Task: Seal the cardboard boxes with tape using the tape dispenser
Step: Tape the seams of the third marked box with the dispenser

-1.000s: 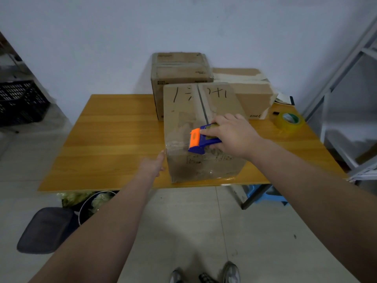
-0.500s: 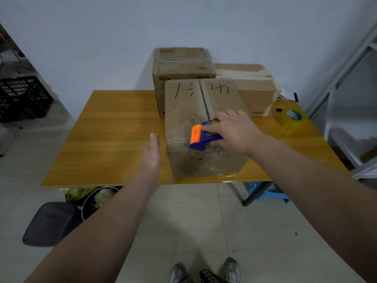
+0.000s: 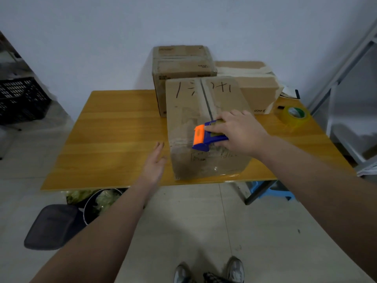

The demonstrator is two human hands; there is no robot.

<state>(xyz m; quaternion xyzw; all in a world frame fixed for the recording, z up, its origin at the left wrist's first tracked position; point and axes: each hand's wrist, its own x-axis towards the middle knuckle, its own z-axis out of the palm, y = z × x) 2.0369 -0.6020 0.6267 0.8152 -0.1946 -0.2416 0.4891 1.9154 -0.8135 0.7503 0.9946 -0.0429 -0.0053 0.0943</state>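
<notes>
The tape dispenser (image 3: 205, 137) sat on the top of the nearest cardboard box (image 3: 187, 111), at its near edge just right of the centre seam. The right hand (image 3: 239, 135) was wrapped round the dispenser, covering most of the blue body, so only the orange front end showed clearly. Whether tape was stuck down under it could not be made out. The left hand (image 3: 154, 165) was held with fingers straight, just beside the box's left face, and contact with it could not be judged.

The box stood at the near edge of the table (image 3: 114, 135), its front face about flush with that edge. Two more boxes (image 3: 181, 64) stood close behind it. The tabletop to the left lay bare, and a tape roll (image 3: 295, 117) sat well apart on the right.

A second earlier the left fingertips had touched the box's near left corner, and they had since drawn back. The dispenser had barely moved.
</notes>
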